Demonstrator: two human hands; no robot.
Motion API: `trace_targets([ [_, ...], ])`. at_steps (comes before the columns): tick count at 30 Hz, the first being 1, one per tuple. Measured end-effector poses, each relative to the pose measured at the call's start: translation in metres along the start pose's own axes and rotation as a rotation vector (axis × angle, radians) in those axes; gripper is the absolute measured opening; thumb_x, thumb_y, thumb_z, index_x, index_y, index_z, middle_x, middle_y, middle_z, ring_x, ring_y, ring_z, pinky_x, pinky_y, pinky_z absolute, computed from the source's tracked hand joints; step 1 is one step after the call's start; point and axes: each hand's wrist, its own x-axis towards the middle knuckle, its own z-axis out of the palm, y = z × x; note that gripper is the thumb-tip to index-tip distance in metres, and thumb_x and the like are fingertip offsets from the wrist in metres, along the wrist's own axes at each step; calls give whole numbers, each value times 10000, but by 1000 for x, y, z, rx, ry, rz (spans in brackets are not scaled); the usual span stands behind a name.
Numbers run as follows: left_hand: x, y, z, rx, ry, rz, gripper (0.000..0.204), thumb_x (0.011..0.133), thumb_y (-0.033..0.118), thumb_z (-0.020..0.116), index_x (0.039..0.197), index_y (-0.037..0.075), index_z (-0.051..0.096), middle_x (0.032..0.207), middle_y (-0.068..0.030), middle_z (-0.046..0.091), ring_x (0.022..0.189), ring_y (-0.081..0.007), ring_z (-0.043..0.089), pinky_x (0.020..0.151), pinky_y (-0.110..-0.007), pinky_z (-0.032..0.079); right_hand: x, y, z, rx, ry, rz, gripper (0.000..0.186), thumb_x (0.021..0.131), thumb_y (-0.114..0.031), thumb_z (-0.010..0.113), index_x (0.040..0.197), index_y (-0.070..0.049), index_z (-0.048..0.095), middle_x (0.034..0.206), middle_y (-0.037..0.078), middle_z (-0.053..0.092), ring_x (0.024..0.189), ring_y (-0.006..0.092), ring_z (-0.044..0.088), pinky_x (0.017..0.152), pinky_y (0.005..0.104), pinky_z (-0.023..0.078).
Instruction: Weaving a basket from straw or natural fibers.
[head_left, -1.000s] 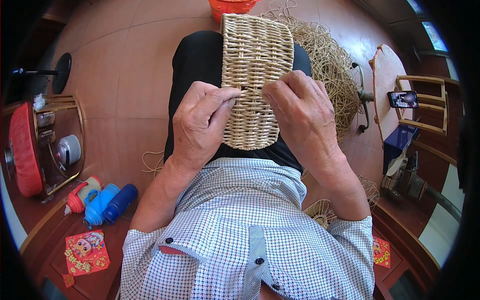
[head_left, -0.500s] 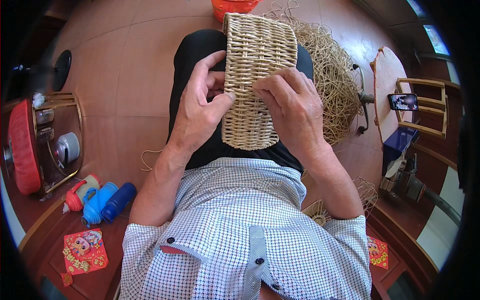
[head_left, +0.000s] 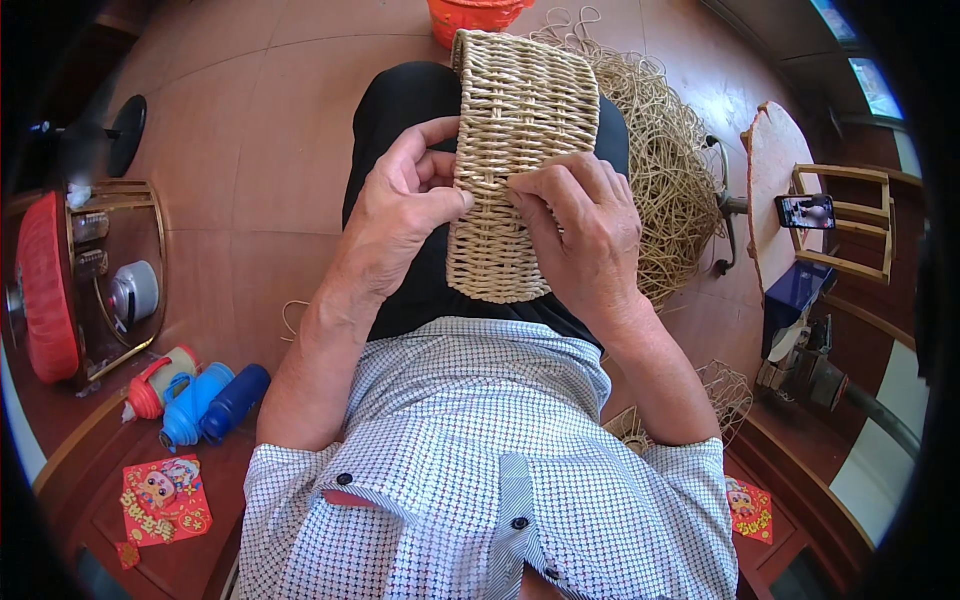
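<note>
We have the woven panel lengthwise over the lap, on the dark trousers, between our two hands. Our left grip clasps its left edge, thumb on the front face and fingers running behind. Our right grip brings thumb and forefinger together at the middle of the weave; whether a strand is caught between them is hidden, so we cannot tell.

We judge the panel light, springy rather than rigid: the far end seems to bend over, yet the close rows hold their shape. The twisted strands look rough enough not to slip. Single strands probably fray or pull loose if tugged hard, so we do best to steady the panel by its firm side edges, with broad pressure, and to keep fingertip pinches for one strand at a time, close to where it crosses its neighbours.
</note>
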Motion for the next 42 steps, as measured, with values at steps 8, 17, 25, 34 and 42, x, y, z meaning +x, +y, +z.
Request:
trace_targets([
  [8,-2,-4,-9,-168,-100,-46,742,881,1,673,1567,-44,393,1199,-96,711,1133,-155,663,1069,-330,488,16,-12,-3,-22,23,-67,131,891,-150,781,999,-145,708,1008,10,640,989,237,620,894,428,449],
  [17,-3,-3,-8,-142,-74,-39,702,881,-42,674,1538,-50,427,1193,-119,719,1140,-169,678,1032,-320,529,27,-11,3,-64,-82,-120,154,858,-141,772,994,-129,700,1044,25,647,1021,245,624,942,433,445],
  [25,-3,-3,-9,-140,-83,-30,692,895,-38,678,1538,-51,424,1192,-117,721,1145,-169,676,1038,-321,526,24,-14,0,-73,-65,-102,172,837,-126,766,995,-114,698,1032,43,630,1039,259,621,949,430,446],
  [34,-13,-7,-3,512,157,434,580,936,138,757,1459,10,542,1311,-140,662,1163,-249,668,1067,-381,497,30,-26,-13,179,-77,-26,133,941,-153,748,1020,-75,675,1016,58,644,981,235,630,933,396,459],
  [42,-26,10,-15,246,-110,442,113,995,128,755,1035,32,709,941,-53,691,906,-159,631,858,-316,509,37,16,-61,1455,-57,318,229,1109,-249,616,1147,-23,621,1074,18,604,985,97,554,939,276,449],
])
